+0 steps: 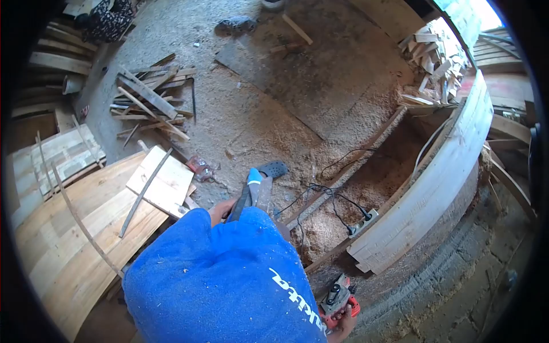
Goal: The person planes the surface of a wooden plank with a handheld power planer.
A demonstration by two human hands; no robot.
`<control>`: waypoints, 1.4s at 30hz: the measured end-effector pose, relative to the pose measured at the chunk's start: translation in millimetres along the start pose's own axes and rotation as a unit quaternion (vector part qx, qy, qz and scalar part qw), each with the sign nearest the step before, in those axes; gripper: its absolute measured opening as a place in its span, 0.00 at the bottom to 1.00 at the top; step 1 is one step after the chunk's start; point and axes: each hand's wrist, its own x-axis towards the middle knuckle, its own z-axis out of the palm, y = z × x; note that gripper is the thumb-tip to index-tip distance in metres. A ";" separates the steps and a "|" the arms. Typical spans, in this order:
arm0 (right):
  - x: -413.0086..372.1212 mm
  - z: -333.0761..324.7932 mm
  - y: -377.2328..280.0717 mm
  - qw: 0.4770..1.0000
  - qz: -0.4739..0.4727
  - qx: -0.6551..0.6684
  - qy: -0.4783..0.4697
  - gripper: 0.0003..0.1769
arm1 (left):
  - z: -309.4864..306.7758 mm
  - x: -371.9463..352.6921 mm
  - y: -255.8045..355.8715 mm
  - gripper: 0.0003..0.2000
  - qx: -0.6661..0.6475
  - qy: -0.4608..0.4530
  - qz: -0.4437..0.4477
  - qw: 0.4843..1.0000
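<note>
At the lower right, my right hand (342,321) wraps round the handle of a red electric planer (333,298), its grey sole partly turned up. My left hand (222,210) shows only in part past the blue sleeve, beside a dark strip at my leg; its fingers are hidden, and I cannot make out whether it holds anything. A blue sweatshirt (223,280) with white lettering and wood flecks covers much of the lower middle. Ahead of it are a blue-tipped sock (254,176) and a dark clog (273,168).
A long wooden trough (374,134) with shavings runs along the right, with a pale board (423,197) on its outer side. A power strip (363,223) and black cables lie there. Wood panels (91,217) stand left; scrap sticks (151,100) are piled beyond, near a plastic bottle (200,167).
</note>
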 end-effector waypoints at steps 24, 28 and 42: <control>-37.4 35.4 -12.2 0.992 0.023 0.126 -0.008 0.18 | 22.9 -24.8 77.9 0.21 0.528 0.204 0.285 0.773; -49.8 54.9 3.9 0.980 -0.053 0.194 -0.008 0.17 | 118.9 -105.9 158.5 0.23 0.634 0.189 0.391 0.640; -44.2 100.9 140.8 0.924 -0.309 0.144 0.174 0.16 | 493.8 -253.3 -35.5 0.23 0.661 -0.469 0.571 0.134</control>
